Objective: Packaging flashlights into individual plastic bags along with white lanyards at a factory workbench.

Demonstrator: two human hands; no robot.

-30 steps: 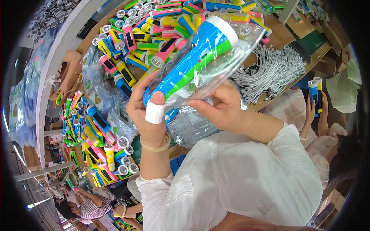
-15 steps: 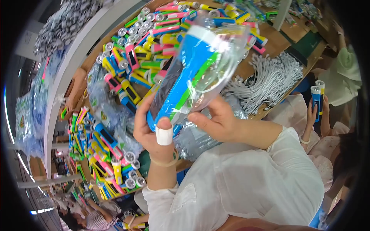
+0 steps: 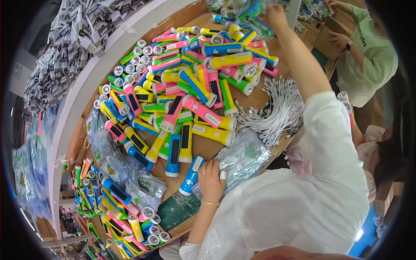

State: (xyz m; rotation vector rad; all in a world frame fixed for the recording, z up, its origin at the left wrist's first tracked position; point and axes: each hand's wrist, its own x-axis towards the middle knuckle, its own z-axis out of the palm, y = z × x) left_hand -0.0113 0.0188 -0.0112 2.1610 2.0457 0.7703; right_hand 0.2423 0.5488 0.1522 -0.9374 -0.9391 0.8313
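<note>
My right arm stretches to the far side of the table. My right hand is closed at a clear-bagged blue and green flashlight, smeared by motion, above other bagged pieces. Close to the table's near edge, my left hand lies with bent fingers on a stack of clear plastic bags, its thumb wrapped in white tape. Just left of its fingers, and seemingly touching them, lies a blue flashlight with a white head. I see no object held in the left hand, though its fingertips are partly hidden.
Loose flashlights in pink, yellow, green and blue cover the table's middle. White cables lie in a bundle to the right; more bags lie left. A curved white rail borders the table. A person in pale green stands at the far right.
Both hands were together on the bagged flashlight close to me. The right has carried it to the far side; the left has let go and come down beside the blue flashlight.
</note>
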